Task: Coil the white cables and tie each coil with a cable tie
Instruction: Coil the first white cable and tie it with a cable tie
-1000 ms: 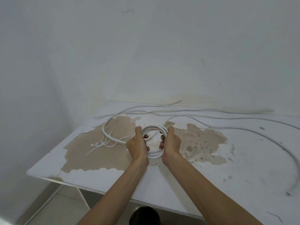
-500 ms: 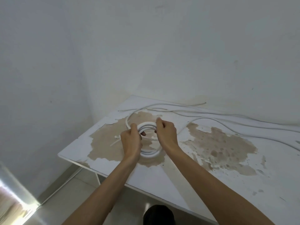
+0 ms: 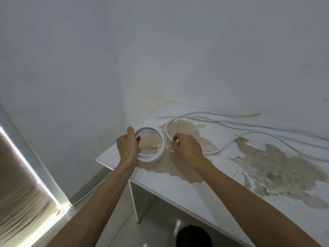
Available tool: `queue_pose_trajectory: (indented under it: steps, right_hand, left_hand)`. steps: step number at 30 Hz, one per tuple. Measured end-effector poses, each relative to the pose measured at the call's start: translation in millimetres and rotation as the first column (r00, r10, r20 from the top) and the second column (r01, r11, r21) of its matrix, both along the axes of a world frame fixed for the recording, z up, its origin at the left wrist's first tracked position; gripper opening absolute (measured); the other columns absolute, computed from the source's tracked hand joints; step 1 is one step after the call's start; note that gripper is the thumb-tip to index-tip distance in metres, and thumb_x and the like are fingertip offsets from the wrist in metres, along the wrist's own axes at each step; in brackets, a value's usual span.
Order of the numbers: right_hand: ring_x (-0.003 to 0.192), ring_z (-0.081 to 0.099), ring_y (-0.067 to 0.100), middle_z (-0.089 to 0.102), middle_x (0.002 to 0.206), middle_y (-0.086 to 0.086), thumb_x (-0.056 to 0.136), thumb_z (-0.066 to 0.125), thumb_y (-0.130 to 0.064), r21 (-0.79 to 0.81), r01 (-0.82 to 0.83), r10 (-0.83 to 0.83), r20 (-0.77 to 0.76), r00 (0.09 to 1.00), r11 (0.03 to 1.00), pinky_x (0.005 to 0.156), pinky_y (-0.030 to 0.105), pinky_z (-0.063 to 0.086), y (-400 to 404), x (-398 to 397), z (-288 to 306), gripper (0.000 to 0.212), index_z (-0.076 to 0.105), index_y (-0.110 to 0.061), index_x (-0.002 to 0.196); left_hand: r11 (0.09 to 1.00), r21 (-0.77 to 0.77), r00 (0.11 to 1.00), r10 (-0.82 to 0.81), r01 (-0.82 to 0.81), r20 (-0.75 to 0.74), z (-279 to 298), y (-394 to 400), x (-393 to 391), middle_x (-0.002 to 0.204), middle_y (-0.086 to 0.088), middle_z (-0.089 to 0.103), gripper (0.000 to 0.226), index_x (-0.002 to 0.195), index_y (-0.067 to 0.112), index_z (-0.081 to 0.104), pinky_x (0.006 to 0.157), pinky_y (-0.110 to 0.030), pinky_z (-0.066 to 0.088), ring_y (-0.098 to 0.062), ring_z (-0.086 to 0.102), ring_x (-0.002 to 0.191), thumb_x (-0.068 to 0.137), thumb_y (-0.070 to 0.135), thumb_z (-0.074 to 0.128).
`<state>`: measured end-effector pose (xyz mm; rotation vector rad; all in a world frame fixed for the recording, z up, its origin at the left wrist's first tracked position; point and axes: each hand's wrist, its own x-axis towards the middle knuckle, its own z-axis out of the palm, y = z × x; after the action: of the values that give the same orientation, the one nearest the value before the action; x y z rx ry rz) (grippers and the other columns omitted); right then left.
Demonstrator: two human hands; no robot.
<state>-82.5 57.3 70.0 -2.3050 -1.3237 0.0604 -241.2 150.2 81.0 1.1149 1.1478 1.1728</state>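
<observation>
Head view: the round coil of thick white cable [image 3: 152, 143] sits at the left corner of the worn white table [image 3: 178, 182], its left side hidden under the left hand [image 3: 128, 146], whose curled fingers grip it. The right hand [image 3: 187, 147] pinches thin white cable ties [image 3: 168, 142] just beside the coil; their ends blur together.

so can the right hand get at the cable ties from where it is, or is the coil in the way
Probably yes. The right hand is already at the cable ties, fingers curled on one, it seems. The coil, gripped by the left hand, sits left of them, not across the way.
</observation>
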Motion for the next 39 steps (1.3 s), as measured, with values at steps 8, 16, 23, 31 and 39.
queue_pose_trajectory:
  steps: [8, 16, 23, 31, 39]
  right_hand:
    - [0.071, 0.05, 0.026, 0.055, 0.085, 0.007, 0.099, 0.041, -0.014, -0.223, -0.031, 0.089, 0.255, 0.963, 0.974, 0.064, 0.033, 0.037, -1.6, -9.5, -16.9, 0.014, 0.053, -0.016, 0.091]
    - [0.074, 0.06, 0.024, 0.067, 0.089, 0.005, 0.102, 0.043, -0.019, -0.091, -0.148, 0.16, 0.149, 0.976, 0.985, 0.066, 0.034, 0.048, -4.9, -3.1, -23.1, 0.026, 0.069, -0.014, 0.1]
    - [0.059, 0.055, 0.007, 0.061, 0.066, -0.005, 0.098, 0.063, -0.024, 0.307, -0.117, 0.226, -0.351, 0.909, 0.945, 0.06, 0.014, 0.042, -36.3, 3.5, 27.4, 0.016, 0.074, -0.013, 0.1]
    - [0.054, 0.058, 0.015, 0.076, 0.091, 0.004, 0.099, 0.062, -0.018, 0.475, -0.007, 0.33, -0.6, 0.729, 0.88, 0.055, 0.022, 0.046, -108.4, 17.8, 90.6, 0.017, 0.069, -0.006, 0.107]
    - [0.064, 0.061, 0.017, 0.076, 0.094, 0.003, 0.093, 0.069, -0.043, 0.446, 0.047, 0.269, -0.617, 0.74, 0.894, 0.064, 0.029, 0.048, -184.2, 28.2, 85.0, 0.032, 0.073, -0.011, 0.097]
  left_hand:
    - [1.0, -0.025, 1.0, 0.017, -0.017, -0.016, -9.5, 7.7, -10.6, 0.054, -0.007, 0.046, 0.041, 0.063, 0.004, 0.057, 0.05, -0.03, 0.034, -0.02, 0.035, 0.043, 0.093, 0.03, 0.047]
    - [1.0, -0.028, 1.0, 0.002, -0.003, -0.03, -11.9, 4.2, -4.0, 0.055, -0.007, 0.048, 0.042, 0.064, 0.003, 0.059, 0.049, -0.029, 0.035, -0.02, 0.036, 0.042, 0.093, 0.031, 0.046]
    - [1.0, -0.021, 0.999, -0.013, 0.012, -0.038, -5.4, -6.5, 10.8, 0.057, -0.008, 0.049, 0.042, 0.064, 0.004, 0.057, 0.05, -0.029, 0.035, -0.022, 0.039, 0.045, 0.094, 0.031, 0.044]
    - [0.998, -0.018, 0.998, -0.057, 0.057, -0.013, 9.0, -48.5, 57.6, 0.058, -0.008, 0.051, 0.043, 0.062, 0.005, 0.055, 0.055, -0.033, 0.037, -0.026, 0.042, 0.05, 0.093, 0.033, 0.043]
    - [0.99, -0.085, 0.992, -0.111, 0.117, 0.065, 19.1, -108.1, 122.2, 0.057, -0.007, 0.052, 0.046, 0.059, 0.008, 0.055, 0.053, -0.033, 0.037, -0.026, 0.043, 0.049, 0.096, 0.032, 0.041]
